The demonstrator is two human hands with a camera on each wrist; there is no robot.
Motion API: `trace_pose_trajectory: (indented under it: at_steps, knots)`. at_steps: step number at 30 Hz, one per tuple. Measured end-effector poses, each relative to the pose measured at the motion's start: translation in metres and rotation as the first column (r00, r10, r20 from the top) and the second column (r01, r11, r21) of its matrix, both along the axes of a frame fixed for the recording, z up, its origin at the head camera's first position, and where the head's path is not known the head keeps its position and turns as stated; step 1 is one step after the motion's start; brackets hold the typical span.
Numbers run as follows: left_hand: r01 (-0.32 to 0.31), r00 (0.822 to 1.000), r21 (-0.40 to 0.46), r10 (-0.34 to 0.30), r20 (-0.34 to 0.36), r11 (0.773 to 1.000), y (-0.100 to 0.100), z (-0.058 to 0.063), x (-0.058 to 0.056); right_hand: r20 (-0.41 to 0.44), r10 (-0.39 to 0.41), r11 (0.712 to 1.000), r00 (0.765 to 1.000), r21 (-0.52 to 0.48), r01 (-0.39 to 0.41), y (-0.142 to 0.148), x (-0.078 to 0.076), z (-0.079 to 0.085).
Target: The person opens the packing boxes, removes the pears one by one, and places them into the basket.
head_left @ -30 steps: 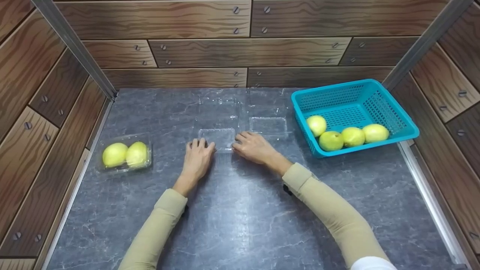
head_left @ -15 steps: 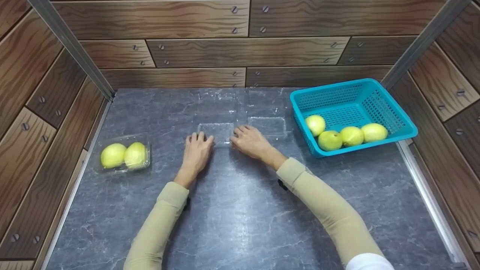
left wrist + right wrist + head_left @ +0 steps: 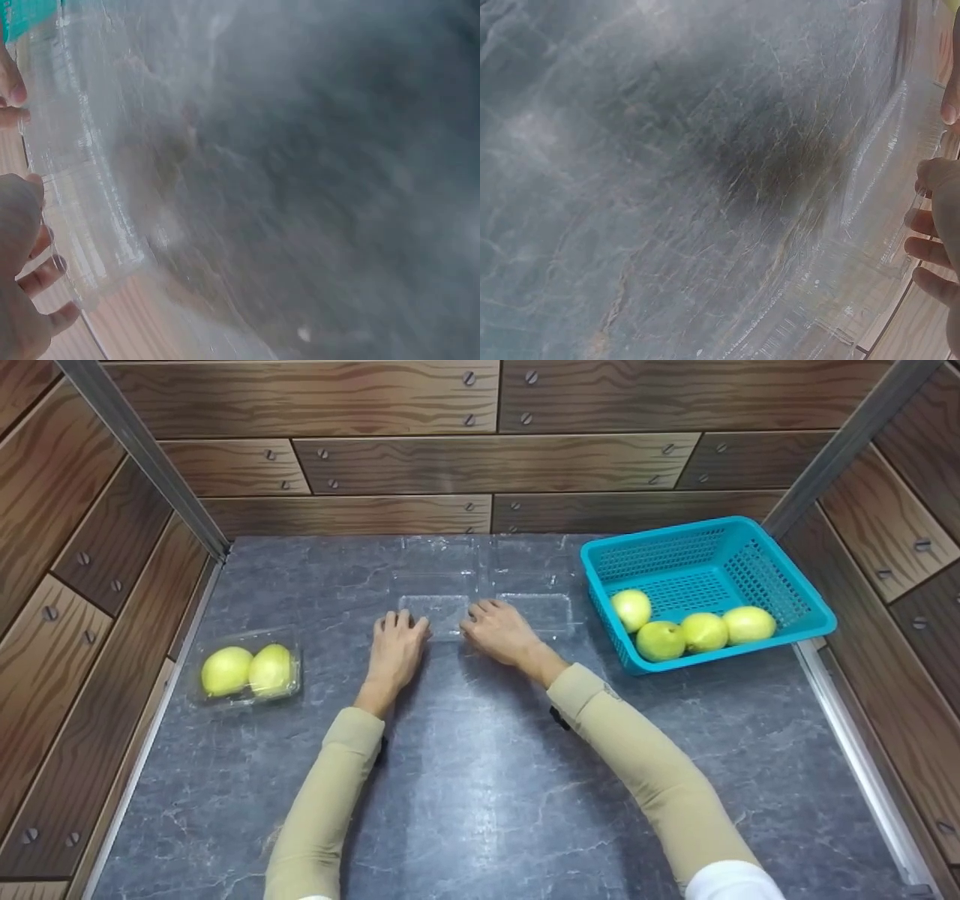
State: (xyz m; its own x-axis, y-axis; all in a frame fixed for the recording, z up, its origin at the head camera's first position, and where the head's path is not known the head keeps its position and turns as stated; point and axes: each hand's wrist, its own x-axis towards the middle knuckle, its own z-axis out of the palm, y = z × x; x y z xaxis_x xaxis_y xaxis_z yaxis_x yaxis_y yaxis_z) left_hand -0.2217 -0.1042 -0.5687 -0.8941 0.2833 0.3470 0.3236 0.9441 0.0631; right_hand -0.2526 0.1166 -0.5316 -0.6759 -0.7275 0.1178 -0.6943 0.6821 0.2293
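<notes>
A clear plastic clamshell container [image 3: 437, 619] lies lid-open in the middle of the dark marbled table, its lid towards the back wall. My left hand [image 3: 399, 649] grips its left side with curled fingers. On the opposite side my right hand [image 3: 501, 631] holds the near right edge. The left wrist view shows the left thumb and fingers [image 3: 46, 274] about the thin plastic wall of the container [image 3: 90, 195]. Seen from the right wrist, the right hand [image 3: 939, 240] pinches the rim of the container [image 3: 877, 172].
Another open clear container [image 3: 534, 611] lies just right of my right hand. A turquoise basket [image 3: 720, 656] with several yellow-green fruits [image 3: 705, 632] stands at the right. On the left is a closed clear box [image 3: 296, 660] holding two such fruits [image 3: 227, 671]. Wood-patterned walls [image 3: 405, 465] enclose the table.
Both hands have pushed the middle container a little away from the body, towards the back wall, level with the one beside it. Basket, fruits and closed box have stayed put.
</notes>
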Motion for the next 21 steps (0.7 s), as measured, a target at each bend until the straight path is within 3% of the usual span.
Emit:
trace_pose_trajectory:
  at_steps: [7,21]
  knots:
    - [0.005,1.000,0.027,-0.005,0.002,1.000,0.002,0.001,-0.009,-0.015,-0.040,0.997,0.999,-0.062,0.039,0.000,-0.005,0.000]
    - [0.016,1.000,0.039,-0.016,-0.017,0.999,0.003,0.001,-0.013,0.101,-0.081,0.983,0.992,-0.159,0.096,0.002,-0.008,0.001]
